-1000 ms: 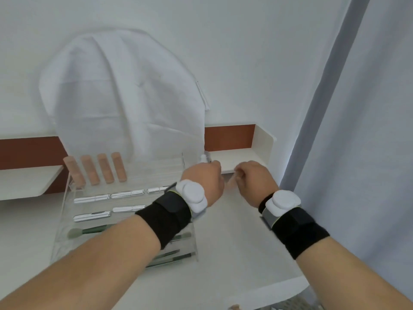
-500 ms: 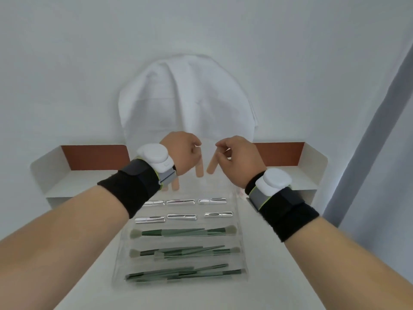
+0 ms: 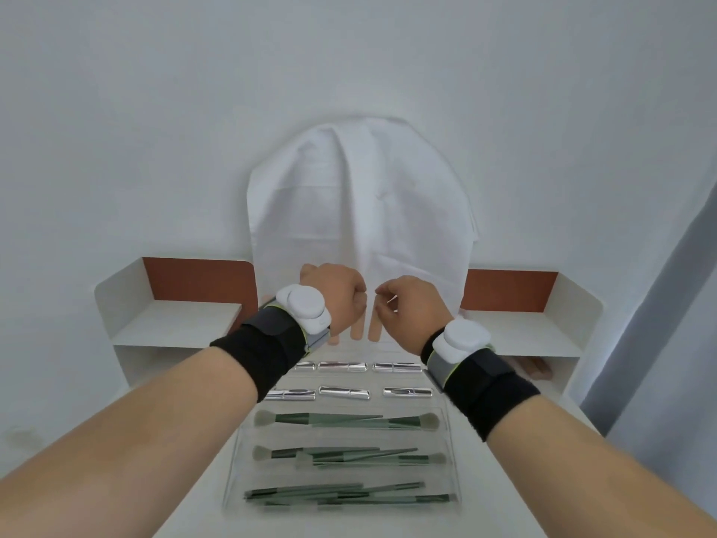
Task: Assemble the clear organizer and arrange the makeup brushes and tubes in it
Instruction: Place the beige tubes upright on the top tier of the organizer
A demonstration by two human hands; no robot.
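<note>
Two hands hang side by side above the far end of the clear organizer [image 3: 450,452], knuckles toward the camera. Left hand [image 3: 337,295] has its fingers curled under into a loose fist; whether it pinches anything cannot be told. Right hand [image 3: 411,304] also curls its fingers, thumb and forefinger tips close together, and no object shows between them. Each wrist wears a black band with a white puck-shaped device.

Just below the hands, peach-coloured tubes [image 3: 374,328] stand in the organizer's back row, partly hidden. Nearer come two rows of silver tubes [image 3: 343,392] lying crosswise, three to a row. Nearer still, three compartments hold green-handled makeup brushes [image 3: 345,421] laid lengthwise, some crossing one another. The organizer is transparent with thin walls and sits on a white tabletop [image 3: 186,514].

Behind it a white cloth [image 3: 361,200] drapes a rounded shape against the wall, flanked by white shelves [image 3: 174,324] with rust-brown backs. No readable writing or labels show on anything.
</note>
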